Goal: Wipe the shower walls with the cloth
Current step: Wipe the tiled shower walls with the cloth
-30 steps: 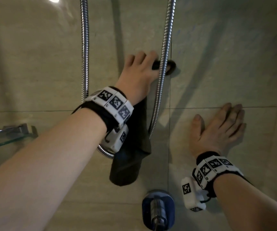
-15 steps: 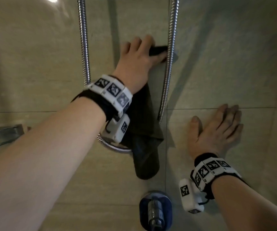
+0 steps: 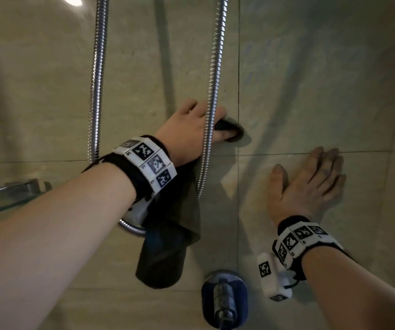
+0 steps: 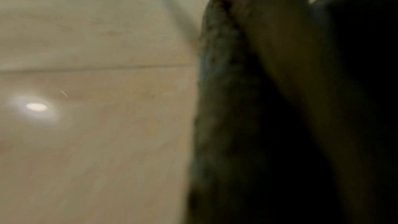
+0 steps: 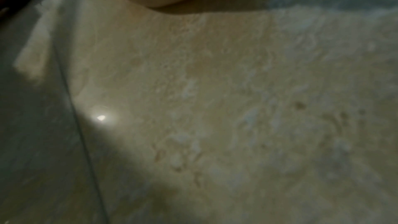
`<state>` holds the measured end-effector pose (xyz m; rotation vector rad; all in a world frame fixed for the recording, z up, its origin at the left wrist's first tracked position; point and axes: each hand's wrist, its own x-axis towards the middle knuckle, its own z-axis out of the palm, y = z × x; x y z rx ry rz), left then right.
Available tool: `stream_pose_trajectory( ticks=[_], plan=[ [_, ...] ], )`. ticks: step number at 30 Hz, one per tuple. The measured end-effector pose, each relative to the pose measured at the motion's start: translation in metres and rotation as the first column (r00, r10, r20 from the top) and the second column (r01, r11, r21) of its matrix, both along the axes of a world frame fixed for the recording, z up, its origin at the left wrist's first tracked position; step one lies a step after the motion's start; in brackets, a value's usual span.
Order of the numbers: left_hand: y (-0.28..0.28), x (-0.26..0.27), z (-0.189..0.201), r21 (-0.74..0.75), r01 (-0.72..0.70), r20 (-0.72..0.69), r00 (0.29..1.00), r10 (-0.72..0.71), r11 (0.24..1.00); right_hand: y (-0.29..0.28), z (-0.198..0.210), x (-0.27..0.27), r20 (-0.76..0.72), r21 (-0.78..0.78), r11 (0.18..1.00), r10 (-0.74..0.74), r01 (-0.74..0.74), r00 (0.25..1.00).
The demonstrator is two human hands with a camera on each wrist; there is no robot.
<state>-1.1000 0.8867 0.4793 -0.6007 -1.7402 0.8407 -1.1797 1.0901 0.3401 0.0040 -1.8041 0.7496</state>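
The cloth (image 3: 168,246), dark and limp, is pressed against the tiled wall (image 3: 310,79) under the left hand (image 3: 189,129); a small fold shows past the fingertips, and the rest hangs down below the wrist. The left hand lies flat over it, fingers extended. The left-wrist view shows the cloth (image 4: 269,108) close up, draped beside pale tile. A metal hose (image 3: 212,91) crosses in front of that hand and loops below the wrist. The right hand (image 3: 308,184) rests open on the wall to the right, fingers straight, holding nothing. Below sits a round chrome valve (image 3: 224,298); a glass shelf (image 3: 3,198) juts out at far left.
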Motion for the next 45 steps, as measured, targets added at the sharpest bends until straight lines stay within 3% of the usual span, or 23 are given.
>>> stream_pose_trajectory(
  ticks=[3, 6, 11, 14, 16, 19, 21, 23, 27, 32, 36, 39, 42, 45],
  plan=[
    [0.006, -0.005, 0.015, 0.107, -0.011, -0.158, 0.987, 0.028, 0.994, 0.001, 0.000, 0.000, 0.000, 0.003, 1.000, 0.002, -0.002, 1.000],
    [0.006, -0.009, 0.040, 0.275, 0.003, -0.230, 0.971, 0.063, 0.961, 0.001, 0.000, 0.000, 0.011, 0.011, 1.000, 0.009, -0.009, 1.000],
    [0.013, 0.007, 0.081, 0.556, -0.092, -0.157, 0.964, 0.214, 0.826, 0.000, 0.000, -0.001, -0.002, 0.005, 1.000, -0.004, 0.004, 1.000],
    [0.019, 0.009, 0.088, 0.634, -0.141, -0.133, 0.949, 0.287, 0.760, 0.000, 0.000, -0.001, -0.002, 0.007, 1.000, -0.004, 0.004, 1.000],
    [0.015, 0.003, 0.081, 0.578, -0.108, -0.131, 0.966, 0.222, 0.809, 0.000, 0.000, 0.000, -0.005, 0.009, 1.000, -0.007, 0.007, 1.000],
    [0.001, -0.008, 0.057, 0.362, 0.036, -0.242, 0.969, 0.057, 0.931, 0.000, 0.000, -0.001, -0.004, 0.008, 1.000, -0.006, 0.006, 1.000],
    [-0.007, -0.010, 0.036, 0.225, 0.049, -0.227, 0.974, 0.003, 0.973, 0.000, 0.001, 0.000, -0.002, 0.006, 1.000, -0.004, 0.004, 1.000],
    [-0.014, -0.007, 0.015, 0.138, 0.045, -0.174, 0.984, -0.021, 0.989, 0.000, 0.001, 0.000, -0.004, 0.002, 1.000, 0.000, 0.000, 1.000],
    [-0.025, 0.002, -0.016, 0.084, 0.028, 0.103, 0.994, -0.036, 0.996, -0.001, 0.002, 0.003, 0.002, -0.001, 1.000, 0.012, -0.012, 1.000],
    [-0.020, 0.005, -0.034, -0.073, 0.047, 0.177, 0.984, -0.034, 0.996, -0.001, 0.001, 0.001, 0.002, 0.012, 1.000, -0.015, 0.015, 1.000],
    [-0.019, 0.004, -0.026, -0.052, 0.008, 0.130, 0.992, -0.002, 0.999, -0.001, 0.001, 0.001, -0.006, 0.005, 1.000, -0.017, 0.017, 1.000],
    [-0.009, -0.001, -0.011, 0.074, -0.013, -0.068, 0.998, 0.018, 0.997, 0.000, 0.001, 0.001, -0.006, 0.009, 1.000, -0.014, 0.014, 1.000],
    [0.002, -0.014, 0.010, 0.179, 0.021, -0.277, 0.960, 0.030, 0.984, 0.000, 0.000, 0.000, -0.001, 0.006, 1.000, -0.006, 0.006, 1.000],
    [0.011, -0.020, 0.019, 0.341, 0.053, -0.334, 0.940, 0.069, 0.939, -0.001, 0.000, -0.002, -0.022, 0.001, 1.000, -0.003, 0.003, 1.000]
  ],
)
